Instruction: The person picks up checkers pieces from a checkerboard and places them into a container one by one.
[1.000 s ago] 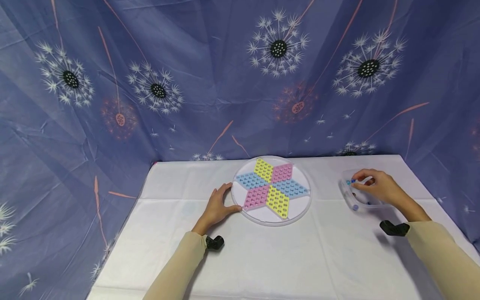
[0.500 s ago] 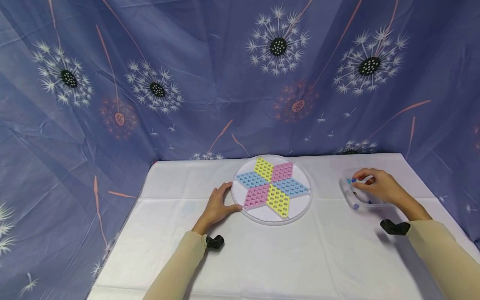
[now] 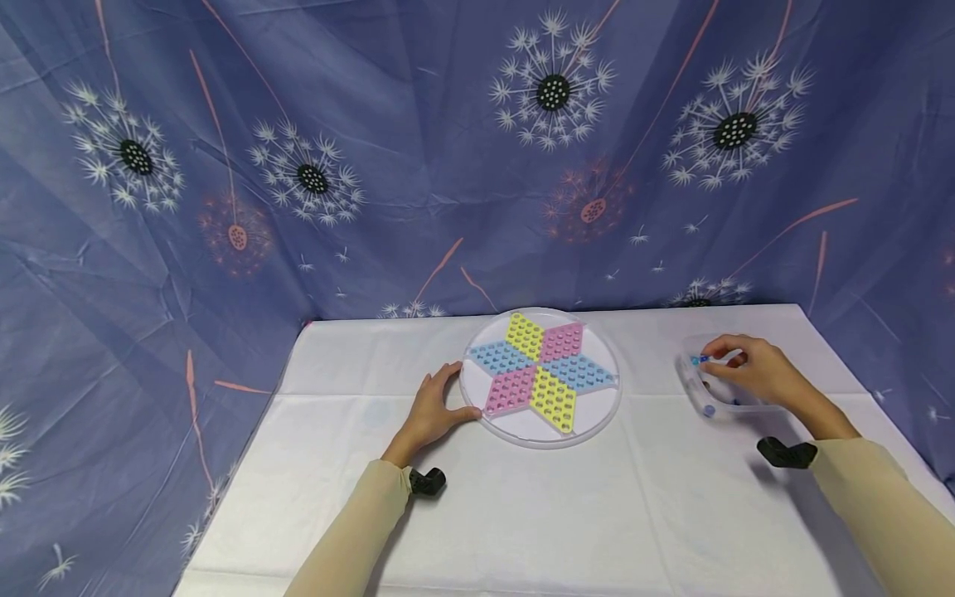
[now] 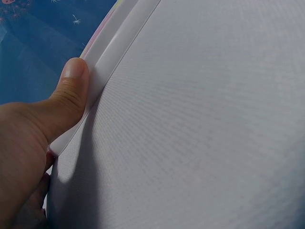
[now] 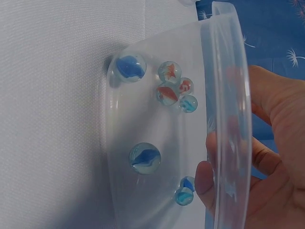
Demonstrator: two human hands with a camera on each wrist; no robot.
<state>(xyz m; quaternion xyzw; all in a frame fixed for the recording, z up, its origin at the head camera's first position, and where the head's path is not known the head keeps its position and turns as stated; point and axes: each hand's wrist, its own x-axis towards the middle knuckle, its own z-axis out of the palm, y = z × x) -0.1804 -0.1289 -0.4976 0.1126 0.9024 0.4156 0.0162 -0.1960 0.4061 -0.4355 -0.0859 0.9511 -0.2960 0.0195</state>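
A round white Chinese checkers board [image 3: 513,426] with a yellow, pink and blue star of holes lies mid-table. My left hand [image 3: 431,410] rests at its left rim, thumb and fingers spread; in the left wrist view the thumb [image 4: 72,88] presses the board's edge [image 4: 107,52]. To the right, my right hand [image 3: 753,371] reaches into a clear plastic box [image 3: 755,409], thumb and forefinger curled together at a small blue marble [image 5: 188,182]. A light-blue marble [image 5: 184,196] sits beside it. The box wall partly veils the fingertips in the right wrist view.
Several other marbles lie in the box, among them a big blue one [image 5: 145,158] and a red-swirled one [image 5: 167,93]. A white cloth [image 3: 537,522] covers the table. A blue dandelion-print curtain [image 3: 433,149] hangs behind it.
The head view has shifted very slightly. Both hands, the board and the box otherwise keep their places.
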